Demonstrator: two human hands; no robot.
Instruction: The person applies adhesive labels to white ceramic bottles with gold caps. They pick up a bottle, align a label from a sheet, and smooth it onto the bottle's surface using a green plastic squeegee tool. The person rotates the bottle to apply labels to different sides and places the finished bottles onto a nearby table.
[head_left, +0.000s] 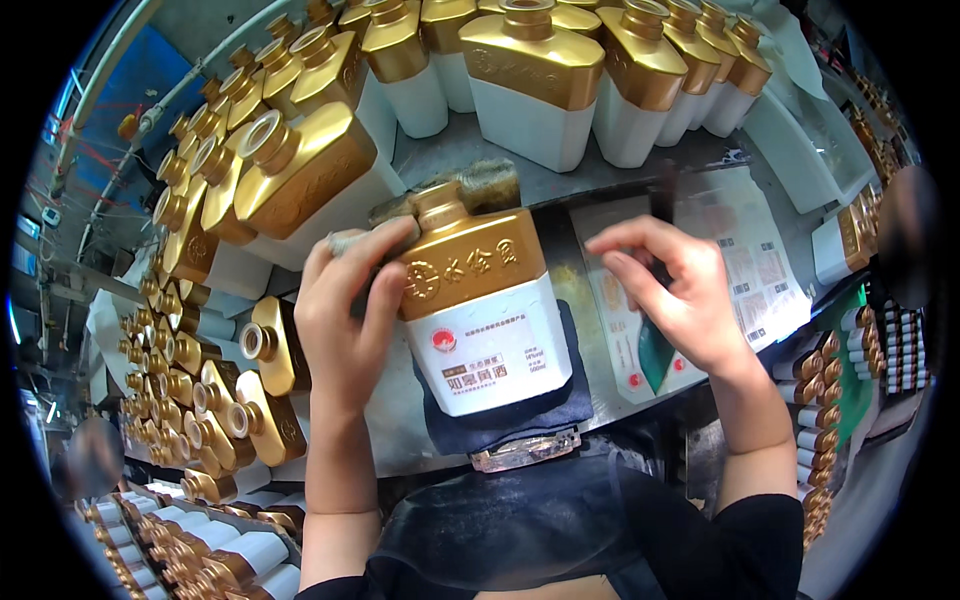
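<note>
A flat bottle (490,345) with a gold shoulder and neck, a white lower body and a printed label lies tilted on a dark folded cloth (575,400). My left hand (345,300) grips its left side, fingers over the gold shoulder and thumb at the front edge. My right hand (680,285) hovers to the right of the bottle, above a sheet of printed labels (750,270). Its thumb and index finger are bent and slightly apart, with nothing visible between them. A dark green leaf-shaped piece (655,355) lies on the sheet below that hand.
Several similar gold-and-white bottles (530,90) stand along the far side of the metal table (440,155). More bottles (200,400) crowd the left, and others (815,400) sit in rows at right. A worn rounded pad (490,185) lies behind the bottle. A white tray (800,150) is at far right.
</note>
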